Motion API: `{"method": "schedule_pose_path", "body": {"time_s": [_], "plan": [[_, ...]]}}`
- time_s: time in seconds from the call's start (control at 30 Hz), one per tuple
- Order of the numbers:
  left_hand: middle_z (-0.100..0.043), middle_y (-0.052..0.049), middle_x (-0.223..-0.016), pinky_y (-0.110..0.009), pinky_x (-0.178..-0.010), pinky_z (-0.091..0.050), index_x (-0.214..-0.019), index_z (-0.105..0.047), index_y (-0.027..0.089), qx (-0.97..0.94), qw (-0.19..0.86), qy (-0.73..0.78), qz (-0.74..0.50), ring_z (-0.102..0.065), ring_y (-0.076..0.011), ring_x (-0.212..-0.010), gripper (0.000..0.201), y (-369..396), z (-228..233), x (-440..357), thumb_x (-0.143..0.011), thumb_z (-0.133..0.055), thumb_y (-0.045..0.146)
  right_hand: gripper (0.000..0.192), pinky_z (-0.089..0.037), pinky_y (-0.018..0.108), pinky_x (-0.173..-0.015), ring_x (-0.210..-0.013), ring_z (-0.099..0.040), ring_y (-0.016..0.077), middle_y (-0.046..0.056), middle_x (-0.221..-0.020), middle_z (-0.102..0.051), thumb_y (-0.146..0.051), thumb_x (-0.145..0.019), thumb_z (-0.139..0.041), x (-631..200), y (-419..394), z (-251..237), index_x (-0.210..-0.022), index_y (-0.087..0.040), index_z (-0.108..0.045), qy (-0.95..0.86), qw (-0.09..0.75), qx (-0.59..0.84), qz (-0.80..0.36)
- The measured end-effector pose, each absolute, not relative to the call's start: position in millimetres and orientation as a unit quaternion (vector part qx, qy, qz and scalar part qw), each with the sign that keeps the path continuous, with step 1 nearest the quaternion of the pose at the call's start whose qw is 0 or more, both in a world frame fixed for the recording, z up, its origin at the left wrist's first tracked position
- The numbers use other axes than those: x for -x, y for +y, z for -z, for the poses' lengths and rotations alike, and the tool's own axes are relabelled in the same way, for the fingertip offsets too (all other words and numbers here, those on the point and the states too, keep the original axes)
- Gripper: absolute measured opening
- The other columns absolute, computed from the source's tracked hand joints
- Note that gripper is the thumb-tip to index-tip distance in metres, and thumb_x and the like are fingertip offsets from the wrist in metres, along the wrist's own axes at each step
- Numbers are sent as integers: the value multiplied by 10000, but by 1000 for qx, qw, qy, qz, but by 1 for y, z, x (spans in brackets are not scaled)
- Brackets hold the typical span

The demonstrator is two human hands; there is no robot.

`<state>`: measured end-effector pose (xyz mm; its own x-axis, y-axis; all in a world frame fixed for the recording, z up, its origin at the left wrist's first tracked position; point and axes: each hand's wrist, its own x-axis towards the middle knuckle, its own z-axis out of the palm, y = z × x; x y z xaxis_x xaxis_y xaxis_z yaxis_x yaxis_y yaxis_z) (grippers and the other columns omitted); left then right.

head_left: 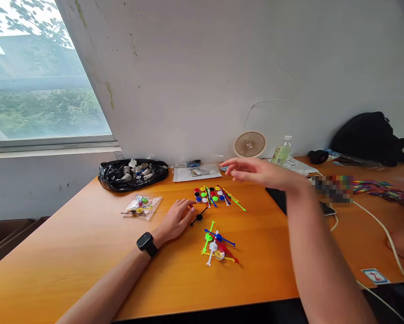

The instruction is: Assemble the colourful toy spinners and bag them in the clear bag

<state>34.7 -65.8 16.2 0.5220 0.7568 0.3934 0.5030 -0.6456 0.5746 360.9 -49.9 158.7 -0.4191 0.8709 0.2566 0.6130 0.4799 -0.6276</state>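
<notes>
My left hand (177, 219), with a black watch on the wrist, lies flat on the table with its fingers stretched out. Just right of its fingertips is a black arrow spinner (199, 217). My right hand (256, 173) is raised toward the back of the table, fingers extended and apart, with nothing visible in it. Between my arms lies a pile of green, blue, white, red and yellow arrow spinners (213, 246). Beyond it, coloured round discs (204, 195) sit in rows, and loose coloured arrows (235, 199) lie over and beside them.
A clear bag of spinner parts (150, 207) lies left, before a black plastic bag (110, 175) holding grey pieces. At the back are a white packet (178, 174), a fan (249, 144) and a bottle (283, 150). Cables (380, 225) and another person's arm (402, 240) are right.
</notes>
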Motion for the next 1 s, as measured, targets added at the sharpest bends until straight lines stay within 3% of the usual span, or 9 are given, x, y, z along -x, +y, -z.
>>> {"method": "schedule_pose_path", "body": {"time_s": [0.1,0.17,0.3,0.47,0.7,0.77,0.83,0.9,1.0], "plan": [[-687,-89,-1172,-435,-1007,-495,-1277,-635,233,-848,206,371,-316,-632,-260,-1107,356,-66,-17,-34,-1111,-406,449,384,-448,427,-1091,-1226,-620,315,184,-1340,-668,-430,-974,-670,-342,-1,-130,-1237,-159,-737,-783,244,567,-73],[-688,-95,-1211,-441,-1027,-493,-1271,-636,233,-847,211,370,-317,-630,-265,-1142,350,-66,-17,-34,-1112,-405,442,338,-373,477,-1162,-1373,-508,375,242,-1473,-565,-338,-975,-673,-323,29,-104,-1214,-110,-742,-771,243,587,-51],[-688,-92,-1235,-439,-1039,-500,-1285,-631,240,-846,211,373,-317,-633,-263,-1153,341,-65,-16,-34,-1114,-405,430,252,-295,509,-1235,-1502,-370,386,172,-1519,-564,-293,-974,-678,-296,64,-59,-1187,-188,-764,-764,244,596,-40],[-684,-87,-1242,-432,-1025,-522,-1309,-628,256,-843,216,379,-315,-647,-255,-1136,327,-65,-15,-35,-1110,-423,416,228,-304,569,-1216,-1467,-414,431,178,-1444,-639,-219,-934,-693,-293,82,-40,-1143,-170,-769,-763,243,598,-32],[-654,-80,-1301,-435,-1059,-489,-1324,-598,281,-825,154,386,-382,-602,-253,-1222,268,-59,-27,-33,-1087,-496,350,301,-453,454,-1123,-1266,-585,315,184,-1294,-697,-297,-941,-659,-313,86,-88,-1186,-129,-707,-767,333,549,10],[-642,-91,-1313,-429,-1025,-497,-1347,-579,277,-799,129,402,-428,-596,-257,-1214,297,-49,-46,-33,-1065,-544,363,280,-552,406,-970,-1055,-683,266,142,-1183,-734,-263,-859,-719,-318,78,-113,-1117,-155,-714,-736,444,509,-47],[-629,-103,-1344,-409,-976,-514,-1366,-566,269,-782,124,406,-455,-602,-255,-1201,354,-34,-76,-34,-1036,-599,392,234,-585,370,-829,-877,-702,224,96,-1059,-758,-251,-829,-716,-320,64,-136,-1051,-176,-719,-712,504,475,-116],[-623,-110,-1384,-402,-977,-519,-1387,-560,259,-773,114,388,-488,-608,-257,-1212,455,-18,-113,-36,-986,-675,439,211,-580,345,-806,-858,-699,207,66,-996,-758,-287,-807,-756,-317,46,-154,-992,-188,-736,-715,516,438,-176],[-631,-100,-1426,-376,-941,-546,-1358,-614,266,-762,148,374,-508,-636,-249,-1203,485,-3,-167,-41,-947,-711,504,317,-587,318,-769,-878,-705,196,45,-994,-743,-331,-808,-802,-307,18,-173,-1095,-218,-729,-739,474,369,-304]]}}
